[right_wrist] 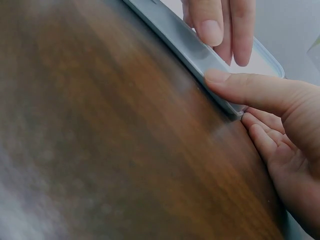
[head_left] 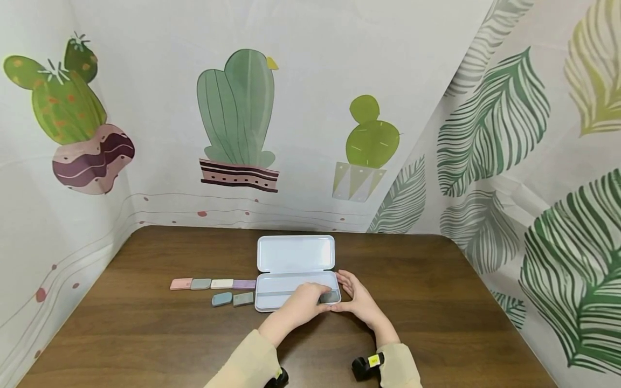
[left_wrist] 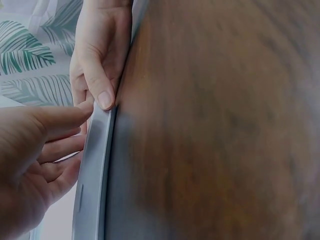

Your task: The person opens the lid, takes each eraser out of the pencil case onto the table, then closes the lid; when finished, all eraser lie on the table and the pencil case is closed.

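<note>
A pale tin pencil case (head_left: 278, 282) lies opened flat, its lid (head_left: 296, 253) folded back toward the wall. My left hand (head_left: 304, 303) reaches over the front rim into the case's right end, fingers pointing down. Beneath those fingertips shows a small grey piece (head_left: 331, 297), partly covered; I cannot tell whether they hold it. In the right wrist view, the left thumb (right_wrist: 209, 27) and fingers stand apart over the case. My right hand (head_left: 360, 303) grips the right end, its thumb (right_wrist: 237, 90) on the front rim and its fingers round the outer corner.
Left of the case runs a row of small blocks: pink (head_left: 181, 284), grey-blue (head_left: 201, 284), white (head_left: 222, 284) and purple (head_left: 244, 284). Nearer lie a blue block (head_left: 222, 299) and a grey block (head_left: 243, 299). A patterned cloth (head_left: 310, 134) hangs behind the wooden table (head_left: 160, 339).
</note>
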